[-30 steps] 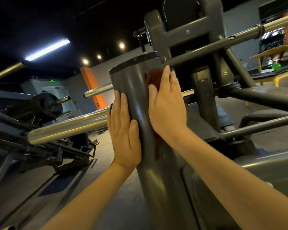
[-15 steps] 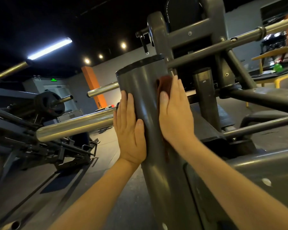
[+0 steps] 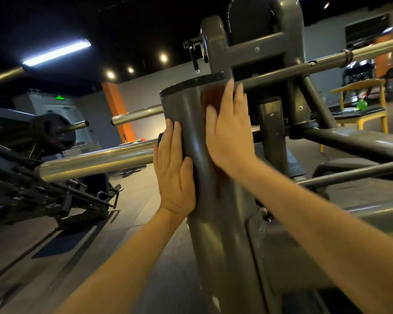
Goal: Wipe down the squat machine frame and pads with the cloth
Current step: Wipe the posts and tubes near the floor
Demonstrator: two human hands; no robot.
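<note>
Two-handed, working the smooth, grey-painted tubular steel column of the squat machine: bracing its left face with the flat, straight-fingered left hand, pressing the rust-brown cloth onto its upper right face under the flat right hand, hiding most of it. Rising near-upright, top tipping slightly left, ending in a black cap. Jutting leftward beside: polished chrome bar.

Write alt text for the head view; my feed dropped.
A right hand presses a reddish-brown cloth flat against the upper part of a grey squat machine post, just under its black cap. The left hand lies flat on the post's other side, with a chrome bar jutting out beyond it.
</note>
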